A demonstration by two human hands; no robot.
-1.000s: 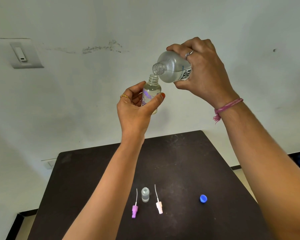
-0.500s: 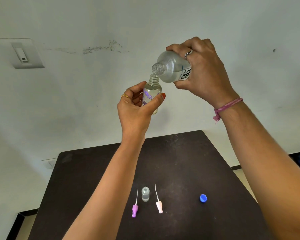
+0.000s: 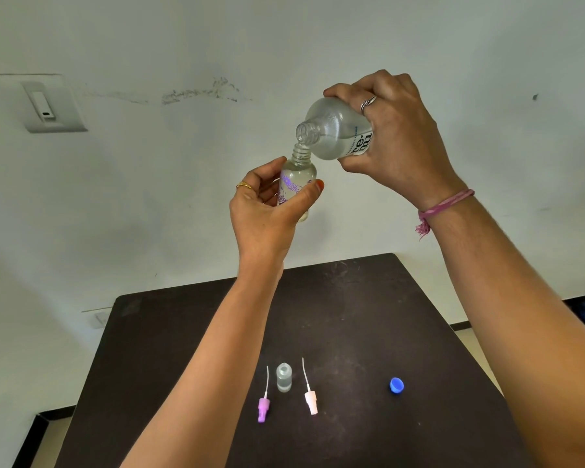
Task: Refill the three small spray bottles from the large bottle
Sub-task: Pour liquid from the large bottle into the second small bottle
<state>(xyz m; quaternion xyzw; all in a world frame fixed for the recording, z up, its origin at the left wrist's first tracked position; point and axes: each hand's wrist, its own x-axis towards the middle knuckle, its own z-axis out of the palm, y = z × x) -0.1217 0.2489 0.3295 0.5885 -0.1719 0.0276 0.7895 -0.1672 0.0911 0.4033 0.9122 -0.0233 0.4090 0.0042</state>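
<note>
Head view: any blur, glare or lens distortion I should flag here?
Head view: sharp, even soft light. Wide-angle stretch enlarges the forearms at the lower edge. Mild highlights on the clear large bottle; faint shadows on the wall behind the hands. The small floral spray bottle is readable.

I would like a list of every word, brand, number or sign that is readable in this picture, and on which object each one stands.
"re·" and "nu": large dark letters on the white label of the large bottle, partly covered by the right hand.
Small blue print beside them on the same label: too small to read.
Small spray bottle in the left hand: purple flower pattern only, no words readable.
Nothing else carries readable text.
</note>
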